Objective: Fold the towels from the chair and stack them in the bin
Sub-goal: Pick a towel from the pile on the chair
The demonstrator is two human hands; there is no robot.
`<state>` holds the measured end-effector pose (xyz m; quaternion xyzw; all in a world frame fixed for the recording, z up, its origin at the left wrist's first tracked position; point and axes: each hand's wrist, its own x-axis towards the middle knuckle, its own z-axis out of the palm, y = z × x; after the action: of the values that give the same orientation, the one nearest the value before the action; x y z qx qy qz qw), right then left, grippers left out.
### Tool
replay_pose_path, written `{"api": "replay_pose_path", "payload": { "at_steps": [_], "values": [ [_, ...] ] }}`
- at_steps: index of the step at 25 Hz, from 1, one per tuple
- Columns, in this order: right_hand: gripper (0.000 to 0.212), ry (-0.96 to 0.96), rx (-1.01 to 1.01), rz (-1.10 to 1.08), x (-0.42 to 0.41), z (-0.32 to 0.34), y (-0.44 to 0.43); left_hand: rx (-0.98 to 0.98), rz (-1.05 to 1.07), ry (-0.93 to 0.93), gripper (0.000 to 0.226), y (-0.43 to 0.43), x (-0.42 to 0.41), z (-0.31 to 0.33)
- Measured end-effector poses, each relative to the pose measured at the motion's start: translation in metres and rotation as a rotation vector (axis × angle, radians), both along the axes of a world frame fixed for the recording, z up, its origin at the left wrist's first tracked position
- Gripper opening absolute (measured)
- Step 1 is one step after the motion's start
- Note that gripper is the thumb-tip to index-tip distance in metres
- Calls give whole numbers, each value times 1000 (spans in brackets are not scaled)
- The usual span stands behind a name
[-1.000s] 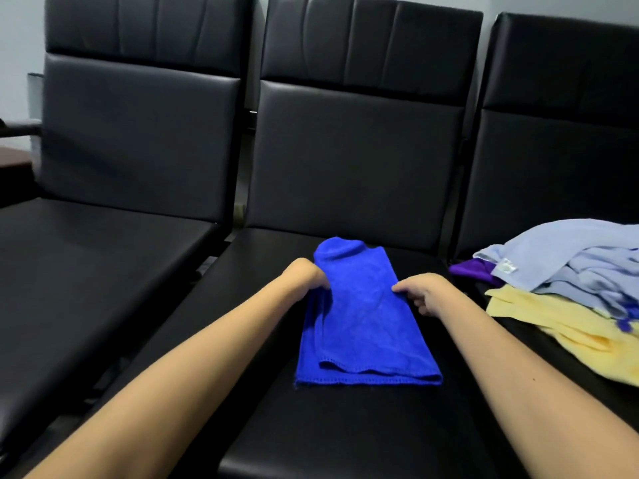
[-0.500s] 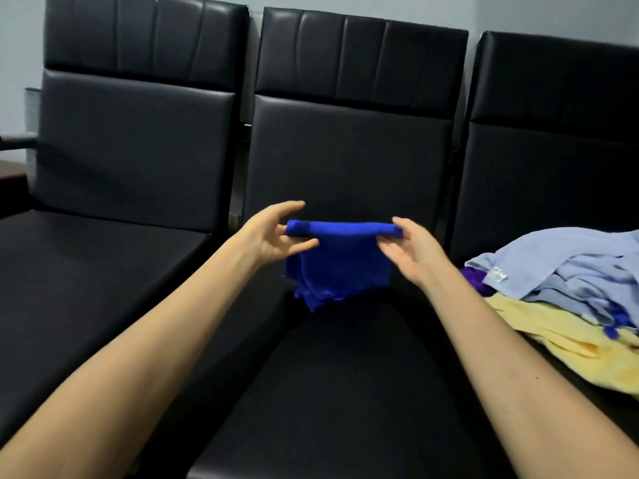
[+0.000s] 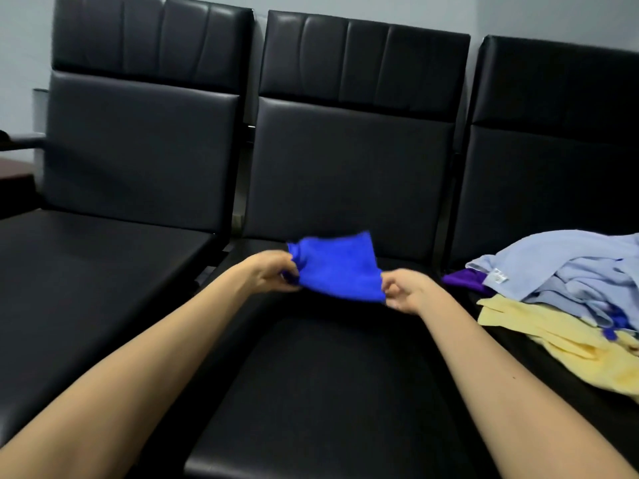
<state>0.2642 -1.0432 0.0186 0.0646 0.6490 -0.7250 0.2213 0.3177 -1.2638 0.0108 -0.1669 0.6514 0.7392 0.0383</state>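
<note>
Blue towel (image 3: 339,271) 1 | left hand (image 3: 273,275), right hand (image 3: 405,294) grip it | chairs (image 3: 349,174) 3

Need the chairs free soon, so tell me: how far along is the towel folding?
Done: nothing I can confirm; the bin is not in view. In hand: the blue towel, already folded small, pinched at its ends by the left hand and right hand above the middle seat. Left: a loose pile on the right chair, a light blue towel over a yellow towel and a purple towel.
</note>
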Motion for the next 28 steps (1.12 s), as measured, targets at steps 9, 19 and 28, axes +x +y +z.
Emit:
{"api": "replay_pose_path", "payload": {
  "at_steps": [9, 19, 28],
  "values": [
    [23, 23, 854, 152, -1, -20, 10, -790, -269, -506, 35, 7, 11, 15],
    [11, 356, 818, -125, -19, -49, -2, -849, 197, -62, 9, 15, -8, -29],
    [38, 322, 796, -86, -18, -46, -1, -1326, 160, -88, 55, 55, -6, -41]
  ]
}}
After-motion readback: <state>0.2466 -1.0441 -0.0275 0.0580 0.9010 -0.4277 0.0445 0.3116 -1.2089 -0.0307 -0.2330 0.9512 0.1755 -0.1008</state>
